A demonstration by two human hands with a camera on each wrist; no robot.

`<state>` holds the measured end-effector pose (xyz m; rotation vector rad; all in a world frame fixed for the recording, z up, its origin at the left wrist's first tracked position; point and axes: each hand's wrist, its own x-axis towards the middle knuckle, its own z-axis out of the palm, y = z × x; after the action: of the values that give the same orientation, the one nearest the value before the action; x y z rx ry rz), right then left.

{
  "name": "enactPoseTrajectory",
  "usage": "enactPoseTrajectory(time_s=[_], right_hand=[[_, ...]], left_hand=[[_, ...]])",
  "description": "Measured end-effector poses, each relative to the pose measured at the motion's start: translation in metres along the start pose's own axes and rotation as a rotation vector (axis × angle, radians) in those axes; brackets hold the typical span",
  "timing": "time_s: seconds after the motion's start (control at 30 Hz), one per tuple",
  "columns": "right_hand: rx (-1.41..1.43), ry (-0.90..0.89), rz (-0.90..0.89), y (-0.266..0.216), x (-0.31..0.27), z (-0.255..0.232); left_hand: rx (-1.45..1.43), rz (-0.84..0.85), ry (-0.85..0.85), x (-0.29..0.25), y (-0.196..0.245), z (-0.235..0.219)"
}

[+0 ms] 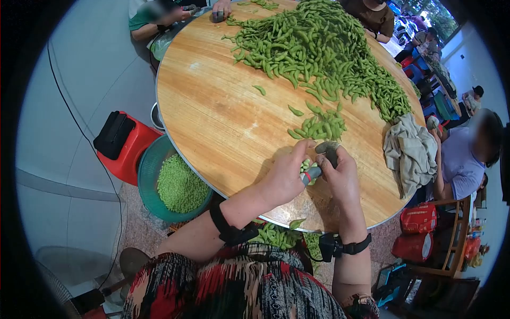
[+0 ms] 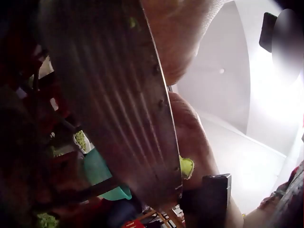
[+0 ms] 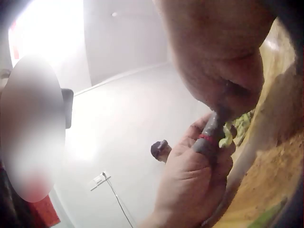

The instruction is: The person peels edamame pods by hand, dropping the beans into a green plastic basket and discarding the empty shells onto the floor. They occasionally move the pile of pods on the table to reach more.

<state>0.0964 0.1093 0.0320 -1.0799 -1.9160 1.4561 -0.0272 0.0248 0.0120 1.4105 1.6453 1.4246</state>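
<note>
Edamame pod sits at the near edge of the round wooden table, held between our two hands just in front of a small cluster of pods and well short of the big pile. Our left hand has its fingers curled round the pod, pinching it together with a grey, red-banded tool; the right-wrist view shows that grey piece pressed against the fingertip. Our right hand is curled too, gripping a dark grey piece at the top. We judge the step in hand to be shelling: the pod is being opened at the tool. The next move seems to call for squeezing the beans out and dropping them toward the green basin of shelled beans below the table edge. A grey cloth lies to the right.
</note>
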Motion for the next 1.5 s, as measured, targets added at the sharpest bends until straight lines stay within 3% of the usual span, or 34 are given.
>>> enactPoseTrajectory(time_s=[0.1,0.17,0.23,0.3,0.37,0.4,0.47,0.63,0.7,0.8,0.9,0.93,0.97,1.03,1.07,1.1,1.17,1.23,1.27,1.33,1.37,1.43,1.5], right_hand=[[-0.002,0.048,0.035,0.002,0.0,0.003],[0.645,-0.083,0.235,0.005,-0.001,-0.001],[0.706,-0.064,0.281,0.006,-0.001,0.001],[0.756,-0.053,0.185,0.011,-0.001,0.003],[0.59,0.046,0.141,0.005,-0.002,0.006],[0.421,0.145,0.095,0.002,-0.003,0.007],[0.391,0.175,0.031,0.001,-0.004,0.006],[0.197,0.263,-0.082,-0.004,-0.01,0.01],[0.082,0.292,-0.21,-0.001,-0.01,0.011],[0.209,0.31,-0.124,-0.008,-0.016,0.01],[0.317,0.387,-0.185,-0.016,-0.018,0.005],[0.355,0.256,-0.18,-0.015,-0.019,-0.007],[0.352,0.249,-0.181,-0.017,-0.022,-0.017],[-0.145,-0.671,-0.191,-0.027,-0.026,-0.031],[-0.401,-0.747,-0.168,-0.039,-0.021,-0.029],[-0.398,-0.746,-0.169,-0.038,-0.009,-0.024],[-0.775,-0.307,-0.288,-0.035,0.019,-0.012],[-0.811,-0.123,-0.416,-0.043,0.054,0.002],[-0.802,-0.124,-0.42,-0.043,0.072,0.007],[-0.981,-0.03,-0.43,-0.035,0.1,0.02],[-0.974,-0.029,-0.437,-0.032,0.106,0.025],[-1.173,-0.11,-0.429,-0.027,0.112,0.032],[-1.161,-0.175,-0.402,-0.029,0.102,0.028]], left_hand=[[0.014,0.115,-0.052,0.003,0.0,-0.004],[0.044,0.451,0.042,0.006,-0.006,0.0],[0.033,0.44,0.059,0.008,-0.006,0.0],[0.022,0.429,0.076,0.007,-0.006,0.001],[-0.195,-0.006,-0.041,0.006,-0.005,0.0],[-0.195,-0.006,-0.041,0.007,-0.008,-0.001],[-0.9,-0.444,-0.268,0.009,-0.015,-0.003],[-0.808,-0.424,-0.387,0.003,-0.01,-0.004],[-0.783,-0.391,-0.445,0.003,-0.011,-0.004],[-0.831,-0.507,-0.362,0.004,-0.009,-0.007],[-0.756,-0.493,-0.338,0.0,0.0,-0.019],[-0.552,-0.462,-0.329,-0.004,0.008,-0.029],[-0.346,-0.43,-0.317,-0.008,0.01,-0.039],[-0.321,-0.35,-0.169,-0.03,-0.003,-0.065],[-0.422,-0.31,-0.032,-0.044,-0.006,-0.083],[-0.521,-0.268,0.102,-0.057,-0.009,-0.102],[-0.289,-0.312,0.43,-0.079,-0.017,-0.139],[-0.464,-0.315,0.701,-0.097,-0.044,-0.173],[-0.454,-0.313,0.704,-0.109,-0.061,-0.191],[0.342,-0.59,0.347,-0.129,-0.083,-0.216],[0.349,-0.589,0.353,-0.136,-0.087,-0.216],[1.245,-0.266,0.251,-0.14,-0.079,-0.205],[1.065,-0.205,0.348,-0.122,-0.048,-0.194]])
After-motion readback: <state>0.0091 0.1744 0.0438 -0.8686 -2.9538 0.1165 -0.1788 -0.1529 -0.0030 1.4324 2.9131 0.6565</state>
